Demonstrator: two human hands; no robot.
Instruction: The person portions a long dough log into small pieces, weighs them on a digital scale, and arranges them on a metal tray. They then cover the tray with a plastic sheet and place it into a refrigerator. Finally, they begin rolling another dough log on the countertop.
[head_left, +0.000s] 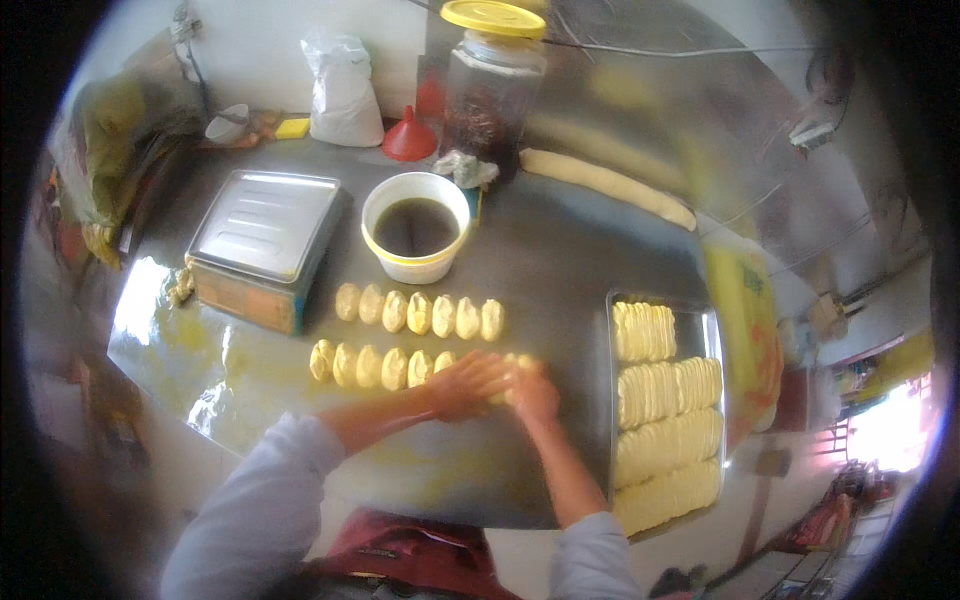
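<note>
Two rows of small oval dough pieces lie on the metal worktop; the far row of dough pieces (418, 313) stands complete in view, while my hands partly cover the right end of the near row of dough pieces (368, 366). My left hand (471, 384) rests flat, fingers pointing right, over that end. Close against its fingertips, my right hand (534, 388) touches the last pieces of the row; its fingers are blurred, and what lies under both hands is hidden. To the right, a metal tray (611, 375) holds tightly packed rows of thin dough pieces.
Beyond the rows are a scale with a metal pan (262, 225) and a white tub of dark liquid (417, 259). Further back stand a white bag (345, 97), a red funnel (409, 136) and a yellow-lidded jar (491, 97). A long dough roll (607, 184) lies at the back right.
</note>
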